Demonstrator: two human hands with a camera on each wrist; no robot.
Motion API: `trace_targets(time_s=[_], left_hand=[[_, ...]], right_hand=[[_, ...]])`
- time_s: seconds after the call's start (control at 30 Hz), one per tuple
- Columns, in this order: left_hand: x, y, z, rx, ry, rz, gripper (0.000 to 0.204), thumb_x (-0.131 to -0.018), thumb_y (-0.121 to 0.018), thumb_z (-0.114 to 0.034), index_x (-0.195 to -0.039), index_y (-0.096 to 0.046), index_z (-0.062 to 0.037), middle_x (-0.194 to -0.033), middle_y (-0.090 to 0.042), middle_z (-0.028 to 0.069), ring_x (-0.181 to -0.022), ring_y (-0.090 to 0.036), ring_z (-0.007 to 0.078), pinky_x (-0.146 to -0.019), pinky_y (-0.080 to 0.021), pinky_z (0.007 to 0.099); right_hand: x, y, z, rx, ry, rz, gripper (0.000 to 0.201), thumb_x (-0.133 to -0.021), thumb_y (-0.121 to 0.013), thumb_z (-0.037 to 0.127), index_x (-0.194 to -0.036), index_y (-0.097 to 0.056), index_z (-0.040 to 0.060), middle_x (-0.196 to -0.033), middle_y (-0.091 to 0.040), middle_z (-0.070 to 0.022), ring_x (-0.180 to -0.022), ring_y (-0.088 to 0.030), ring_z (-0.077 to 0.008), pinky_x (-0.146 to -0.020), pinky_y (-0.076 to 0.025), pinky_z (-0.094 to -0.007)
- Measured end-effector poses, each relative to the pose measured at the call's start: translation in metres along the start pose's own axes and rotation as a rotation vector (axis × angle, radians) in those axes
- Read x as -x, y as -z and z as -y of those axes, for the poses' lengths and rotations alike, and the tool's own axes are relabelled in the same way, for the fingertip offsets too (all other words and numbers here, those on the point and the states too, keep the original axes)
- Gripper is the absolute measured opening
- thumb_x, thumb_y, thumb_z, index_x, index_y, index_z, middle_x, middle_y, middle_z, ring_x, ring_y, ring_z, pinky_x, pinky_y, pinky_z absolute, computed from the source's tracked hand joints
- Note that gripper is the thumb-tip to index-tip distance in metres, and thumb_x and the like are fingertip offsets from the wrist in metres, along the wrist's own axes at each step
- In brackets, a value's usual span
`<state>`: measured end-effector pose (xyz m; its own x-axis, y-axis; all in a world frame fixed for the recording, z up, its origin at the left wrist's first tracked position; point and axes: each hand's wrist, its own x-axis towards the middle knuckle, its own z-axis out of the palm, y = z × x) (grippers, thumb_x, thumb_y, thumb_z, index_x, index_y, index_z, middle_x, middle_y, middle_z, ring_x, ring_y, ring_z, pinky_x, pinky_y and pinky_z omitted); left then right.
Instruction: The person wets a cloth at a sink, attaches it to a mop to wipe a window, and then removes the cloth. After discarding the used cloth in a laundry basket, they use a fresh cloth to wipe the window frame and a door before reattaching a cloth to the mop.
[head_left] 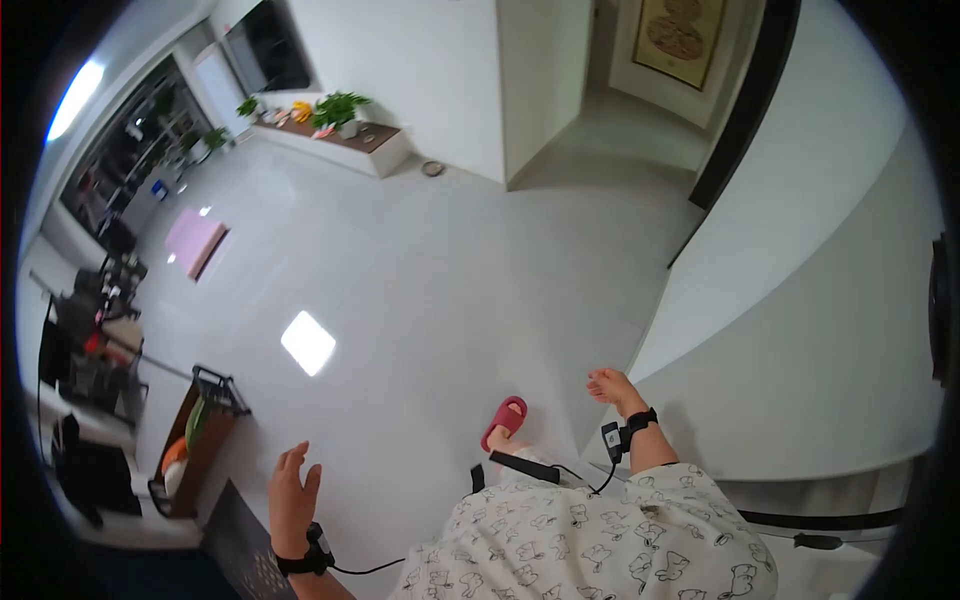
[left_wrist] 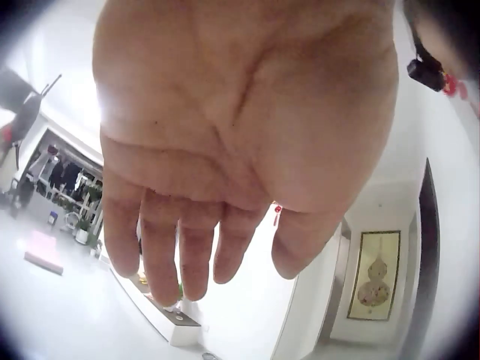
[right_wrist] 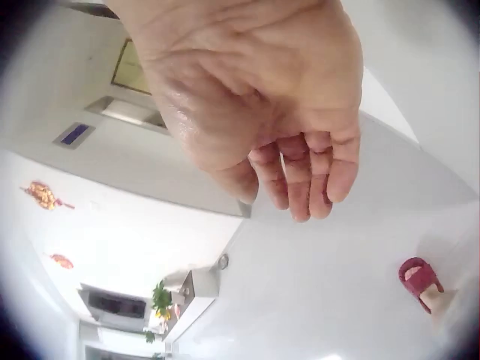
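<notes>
In the head view the left hand [head_left: 292, 500] hangs at the lower left with fingers apart and nothing in it; its palm [left_wrist: 240, 112] fills the upper part of the left wrist view, fingers relaxed. The right hand [head_left: 614, 390] is held out at the right, beside a curved white wall [head_left: 780, 380], also empty. Slightly bent fingers [right_wrist: 300, 176] show in the right wrist view, touching nothing. Each wrist wears a black strap with a small camera. Between the hands, a foot in a red slipper [head_left: 505, 422] stands on the grey floor [head_left: 430, 290].
A low bench [head_left: 385, 155] with plants stands along the far wall. A pink box [head_left: 195, 240] lies on the floor at the left. Nearer are a brown box [head_left: 205, 450] with items, dark chairs [head_left: 95, 470] and a dark mat [head_left: 245, 545]. A doorway opens at the upper right.
</notes>
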<state>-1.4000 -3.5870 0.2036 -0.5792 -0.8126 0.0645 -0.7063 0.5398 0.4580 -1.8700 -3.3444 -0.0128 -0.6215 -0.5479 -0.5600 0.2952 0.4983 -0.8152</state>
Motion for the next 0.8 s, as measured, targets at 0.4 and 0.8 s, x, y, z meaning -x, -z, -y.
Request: trace_targets(time_s=[0.4, 0.8], left_hand=[[-0.291, -0.072, -0.076, 0.137, 0.036, 0.381, 0.033, -0.08, -0.059, -0.012, -0.11, -0.054, 0.0001, -0.1, -0.06, 0.0163, -0.083, -0.06, 0.0251, -0.071, -0.048, 0.0335], [-0.691, -0.204, -0.323, 0.066, -0.469, 0.507, 0.034, -0.081, -0.058, -0.015, -0.112, -0.053, -0.0026, -0.105, -0.058, 0.0168, -0.094, -0.057, 0.0303, -0.078, -0.047, 0.0359]], right_hand=[[-0.168, 0.088, 0.165, 0.034, -0.013, -0.122, 0.025, -0.088, -0.05, 0.028, -0.098, -0.055, 0.0053, -0.089, -0.06, -0.0059, -0.076, -0.058, -0.0139, -0.067, -0.048, -0.0264], [-0.293, 0.258, 0.144, 0.442, -0.384, -0.444, 0.025, -0.08, -0.05, 0.025, -0.087, -0.058, 0.0033, -0.076, -0.061, -0.0095, -0.068, -0.057, -0.0203, -0.062, -0.047, -0.0315]])
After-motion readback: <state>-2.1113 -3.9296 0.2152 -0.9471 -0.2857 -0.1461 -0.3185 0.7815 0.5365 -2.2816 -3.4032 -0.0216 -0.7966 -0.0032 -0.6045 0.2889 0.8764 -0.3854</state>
